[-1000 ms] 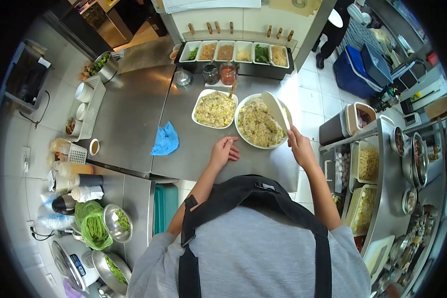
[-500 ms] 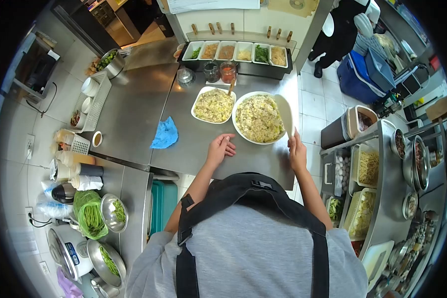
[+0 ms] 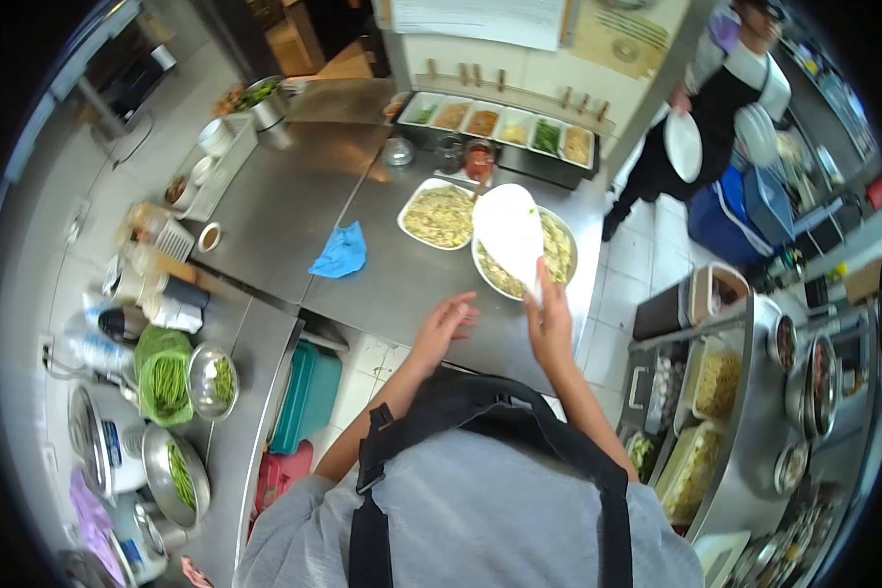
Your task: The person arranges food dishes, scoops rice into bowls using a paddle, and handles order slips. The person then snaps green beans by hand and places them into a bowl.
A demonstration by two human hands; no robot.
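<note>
My right hand [image 3: 551, 328] is closed around the handle of a large white rice paddle [image 3: 509, 227]. The paddle's broad blade is raised over the round white bowl [image 3: 575, 267] and hides part of the fried rice [image 3: 556, 245] in it. Left of it, touching or nearly so, stands a squarish white bowl [image 3: 403, 223] of fried rice [image 3: 439, 215] with a wooden handle at its right edge. My left hand [image 3: 448, 328] hangs by the counter's front edge, empty, its fingers apart. A crumpled blue cloth [image 3: 339, 252] lies on the steel counter to its left.
White trays of chopped toppings [image 3: 483, 123] line the counter's back. Glass jars [image 3: 478, 160] stand before them. A person in a black apron [image 3: 720, 116] holds white plates at the back right. A shelf with food tubs [image 3: 718, 384] is on my right; steel bowls [image 3: 213, 382] stand on my left.
The rice paddle has swung from the bowl's right rim to above its left part, with my right hand moving left. My left hand has lowered slightly, its fingers spreading. The person behind has come into fuller view.
</note>
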